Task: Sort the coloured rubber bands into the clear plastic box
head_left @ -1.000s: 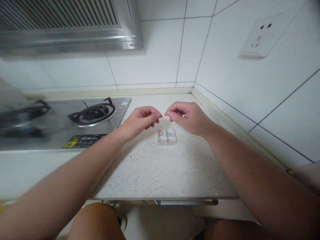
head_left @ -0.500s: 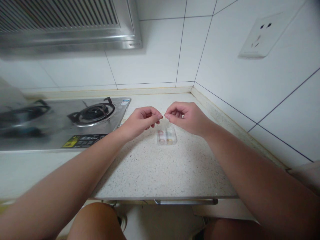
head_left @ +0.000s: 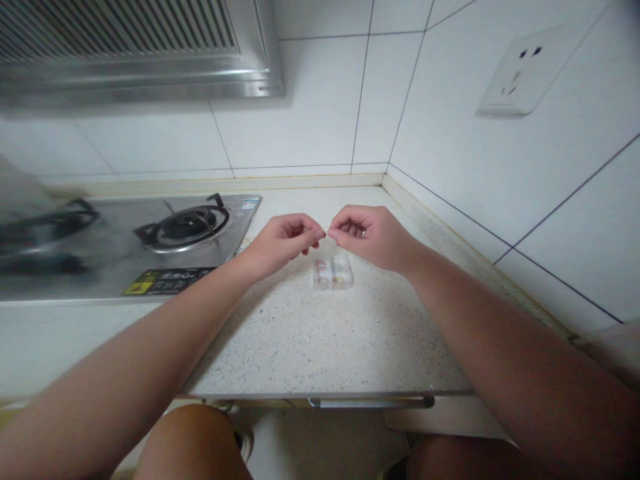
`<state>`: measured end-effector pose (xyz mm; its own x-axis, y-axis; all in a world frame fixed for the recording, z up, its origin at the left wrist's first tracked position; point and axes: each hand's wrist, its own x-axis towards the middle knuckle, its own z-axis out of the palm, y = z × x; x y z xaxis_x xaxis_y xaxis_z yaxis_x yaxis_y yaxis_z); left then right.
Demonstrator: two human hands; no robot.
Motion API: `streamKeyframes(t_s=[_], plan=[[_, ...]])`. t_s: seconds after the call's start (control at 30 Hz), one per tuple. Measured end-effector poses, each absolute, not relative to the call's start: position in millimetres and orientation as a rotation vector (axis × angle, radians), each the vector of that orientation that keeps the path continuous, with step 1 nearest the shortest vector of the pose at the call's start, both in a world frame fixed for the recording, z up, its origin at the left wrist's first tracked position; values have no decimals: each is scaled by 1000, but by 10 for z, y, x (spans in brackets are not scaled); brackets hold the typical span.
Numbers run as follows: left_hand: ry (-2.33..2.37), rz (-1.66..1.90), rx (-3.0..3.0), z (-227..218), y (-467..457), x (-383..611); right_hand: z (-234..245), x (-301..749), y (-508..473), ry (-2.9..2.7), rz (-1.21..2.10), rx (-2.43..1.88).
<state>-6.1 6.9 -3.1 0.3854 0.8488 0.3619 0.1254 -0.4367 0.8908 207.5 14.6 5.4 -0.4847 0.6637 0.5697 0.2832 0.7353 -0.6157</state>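
Thumb and fingers of my left hand (head_left: 293,239) are pinched together, pointing right. My right hand (head_left: 367,230) is pinched the same way and faces it, the fingertips of both nearly meeting. Whatever lies between the tips is too small to make out; a tiny reddish-brown speck shows at the left fingertips. Just below and in front of the hands, a small clear plastic box (head_left: 333,283) with compartments rests on the speckled countertop (head_left: 320,347). Several small ring-like or round items, reddish and yellowish, show inside it. My hands are above the box and apart from it.
A gas stove (head_left: 115,267) with black burners is set into the counter at the left, under a metal range hood (head_left: 200,83). White tiled walls meet in the back right corner. A wall socket (head_left: 517,73) is at upper right. A drawer handle (head_left: 373,403) runs below the counter edge.
My right hand has shifted very slightly left, so its fingertips are a little closer to those of the left. The box has stayed in place.
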Motion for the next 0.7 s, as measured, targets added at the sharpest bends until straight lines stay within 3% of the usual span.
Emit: streamKeyframes(t_s=[0.7], plan=[[925,1177,1812,-8,66,-57,41,2072,142,-2094,543,-712]])
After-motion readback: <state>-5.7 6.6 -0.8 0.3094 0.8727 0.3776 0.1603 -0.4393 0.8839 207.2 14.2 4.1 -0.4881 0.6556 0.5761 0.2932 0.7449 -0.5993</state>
